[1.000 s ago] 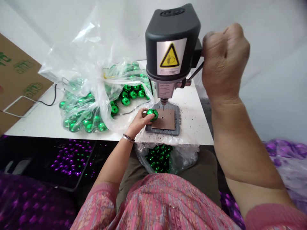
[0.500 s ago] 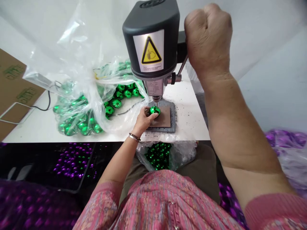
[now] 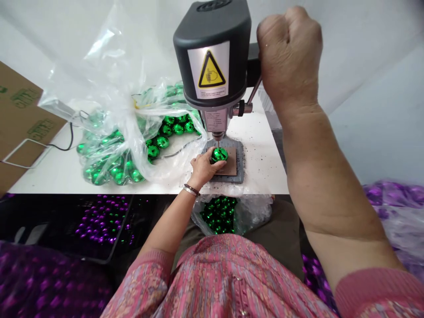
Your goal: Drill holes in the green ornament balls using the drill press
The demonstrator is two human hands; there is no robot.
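A shiny green faceted ball (image 3: 220, 154) rests on the brown board (image 3: 232, 163) at the base of a bench drill press (image 3: 212, 48). My left hand (image 3: 203, 167) grips the ball from the left, thumb at its front and fingers at its back. The thin drill bit (image 3: 218, 143) points down at the ball's top; whether it touches, I cannot tell. High on the right, my right hand (image 3: 290, 55) is closed in a fist on the drill press lever, whose grip is mostly hidden by the fingers.
Left of the drill, a clear plastic bag (image 3: 139, 145) holds many green balls. A cardboard box (image 3: 26, 119) stands at the far left. Below the table edge hangs an open bag of green balls (image 3: 220, 214). Purple balls (image 3: 102, 218) lie lower left, and bagged purple ones (image 3: 391, 194) at right.
My left hand and the green ball have shifted slightly right, under the bit. My right hand stays on the lever. The whole view has drifted a little.
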